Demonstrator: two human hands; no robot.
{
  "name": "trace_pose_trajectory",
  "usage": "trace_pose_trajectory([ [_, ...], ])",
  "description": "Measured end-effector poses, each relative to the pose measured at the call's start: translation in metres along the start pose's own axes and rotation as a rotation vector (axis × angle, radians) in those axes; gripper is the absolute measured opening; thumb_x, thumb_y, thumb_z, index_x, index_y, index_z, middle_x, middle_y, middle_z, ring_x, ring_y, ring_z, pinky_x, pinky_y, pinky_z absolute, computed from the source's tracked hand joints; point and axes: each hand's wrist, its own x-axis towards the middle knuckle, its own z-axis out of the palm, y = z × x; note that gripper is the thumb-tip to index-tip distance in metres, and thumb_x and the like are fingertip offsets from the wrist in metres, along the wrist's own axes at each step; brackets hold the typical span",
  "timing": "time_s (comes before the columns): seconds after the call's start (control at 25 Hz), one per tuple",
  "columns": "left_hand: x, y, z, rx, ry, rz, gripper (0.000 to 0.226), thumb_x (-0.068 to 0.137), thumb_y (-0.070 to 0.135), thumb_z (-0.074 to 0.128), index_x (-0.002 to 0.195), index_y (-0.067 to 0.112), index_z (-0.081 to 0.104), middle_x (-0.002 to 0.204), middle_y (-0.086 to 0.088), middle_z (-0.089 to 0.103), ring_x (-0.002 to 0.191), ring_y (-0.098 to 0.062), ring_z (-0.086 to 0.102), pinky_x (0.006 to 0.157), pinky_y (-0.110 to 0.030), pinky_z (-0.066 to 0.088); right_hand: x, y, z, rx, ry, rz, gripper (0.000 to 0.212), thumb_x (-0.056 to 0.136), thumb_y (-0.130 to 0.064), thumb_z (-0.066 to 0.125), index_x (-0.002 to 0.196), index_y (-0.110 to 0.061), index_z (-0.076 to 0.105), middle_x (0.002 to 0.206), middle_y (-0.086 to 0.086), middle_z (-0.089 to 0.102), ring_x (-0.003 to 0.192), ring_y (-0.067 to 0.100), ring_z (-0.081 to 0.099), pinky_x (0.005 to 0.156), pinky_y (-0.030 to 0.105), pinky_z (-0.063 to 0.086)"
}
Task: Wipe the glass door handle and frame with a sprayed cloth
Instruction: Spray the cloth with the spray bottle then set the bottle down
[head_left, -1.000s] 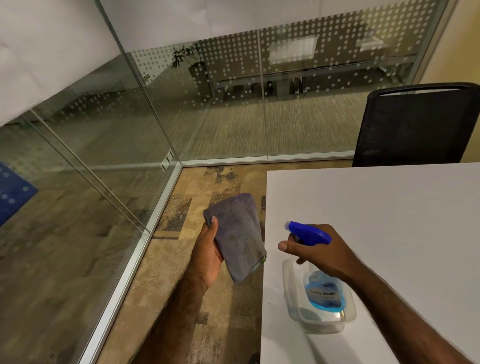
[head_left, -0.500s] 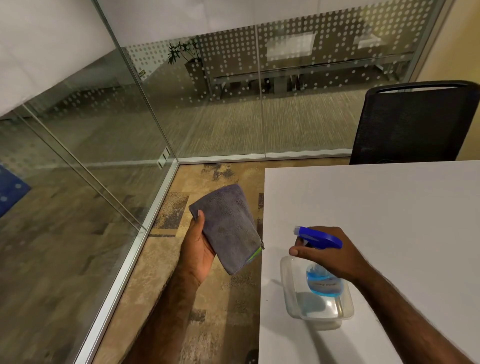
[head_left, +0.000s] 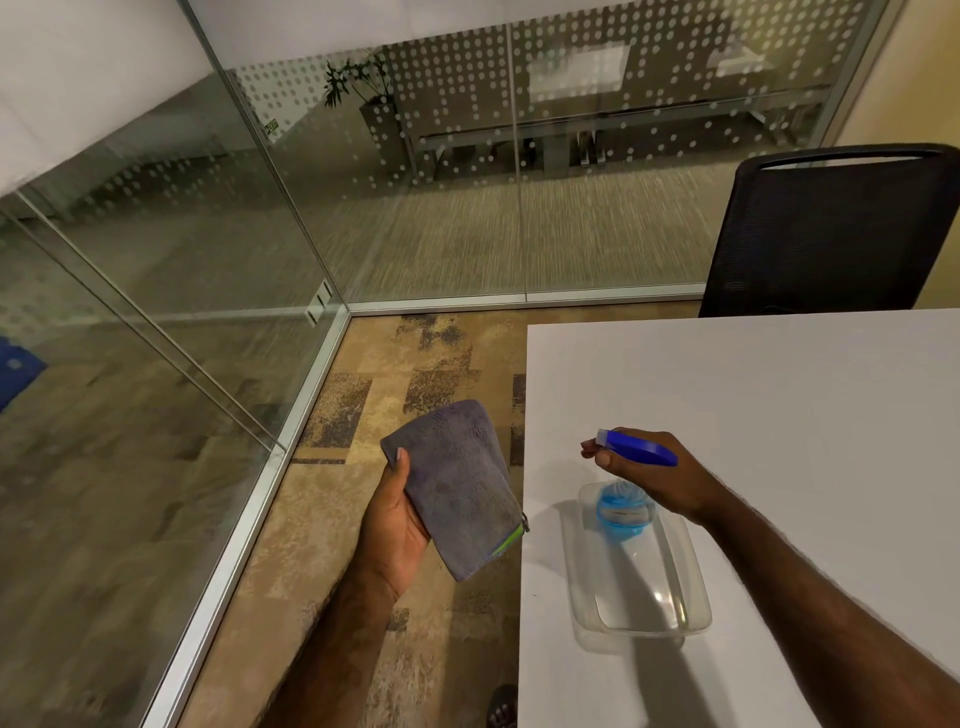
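Observation:
My left hand (head_left: 393, 525) holds a folded grey cloth (head_left: 457, 483) with a green edge, flat in the palm over the carpet, left of the table. My right hand (head_left: 655, 480) grips a spray bottle (head_left: 626, 506) with a blue trigger head and blue liquid, its nozzle aimed left toward the cloth. The bottle hangs over a clear plastic tray (head_left: 675, 618) on the white table (head_left: 779, 415). The glass wall with its aluminium frame (head_left: 244, 525) runs along the left. No door handle shows clearly.
A black mesh chair (head_left: 831, 234) stands behind the table at the far right. Patterned carpet (head_left: 363, 426) fills the strip between table and glass. A second dotted glass wall (head_left: 519, 156) closes the back, with a plant beyond it.
My right hand has lifted the spray bottle up out of the tray and a little left. My left hand with the cloth has shifted slightly left and lower.

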Motion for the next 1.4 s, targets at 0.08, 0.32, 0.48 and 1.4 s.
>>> trace_pose_trajectory([
  [0.08, 0.0, -0.004, -0.003, 0.001, 0.001, -0.022, 0.053, 0.114, 0.041, 0.037, 0.157, 0.013, 0.049, 0.153, -0.017, 0.061, 0.126, -0.03, 0.07, 0.092, -0.045, 0.063, 0.005, 0.007, 0.001, 0.0, -0.012, 0.028, 0.034, 0.092, -0.051, 0.07, 0.123, -0.038, 0.071, 0.113, -0.034, 0.079, 0.112, -0.009, 0.072, 0.077, 0.01, 0.06],
  [0.32, -0.006, -0.013, -0.003, -0.014, -0.003, -0.046, 0.052, 0.114, 0.039, 0.037, 0.158, 0.012, 0.048, 0.153, -0.019, 0.06, 0.129, -0.033, 0.067, 0.085, -0.043, 0.068, 0.011, 0.015, -0.003, -0.006, -0.063, 0.057, 0.038, 0.093, -0.045, 0.079, 0.128, -0.042, 0.065, 0.117, -0.035, 0.078, 0.114, -0.008, 0.073, 0.078, 0.012, 0.061],
  [0.48, -0.014, -0.018, 0.001, -0.022, -0.006, -0.041, 0.052, 0.114, 0.037, 0.037, 0.158, 0.012, 0.047, 0.154, -0.02, 0.059, 0.131, -0.035, 0.065, 0.084, -0.042, 0.069, 0.01, 0.015, -0.01, -0.061, -0.047, 0.046, 0.073, 0.081, -0.045, 0.079, 0.15, -0.029, 0.059, 0.139, -0.004, 0.073, 0.128, 0.022, 0.067, 0.103, 0.036, 0.06],
  [1.4, -0.156, -0.089, 0.047, 0.087, -0.05, -0.014, 0.062, 0.099, 0.047, 0.055, 0.151, 0.013, 0.057, 0.142, -0.014, 0.071, 0.131, -0.03, 0.069, 0.103, -0.045, 0.056, -0.177, -0.005, 0.026, -0.172, -0.034, -0.062, 0.1, 0.073, -0.064, 0.085, 0.161, -0.035, 0.045, 0.159, -0.013, 0.055, 0.144, 0.01, 0.054, 0.124, 0.042, 0.045],
])
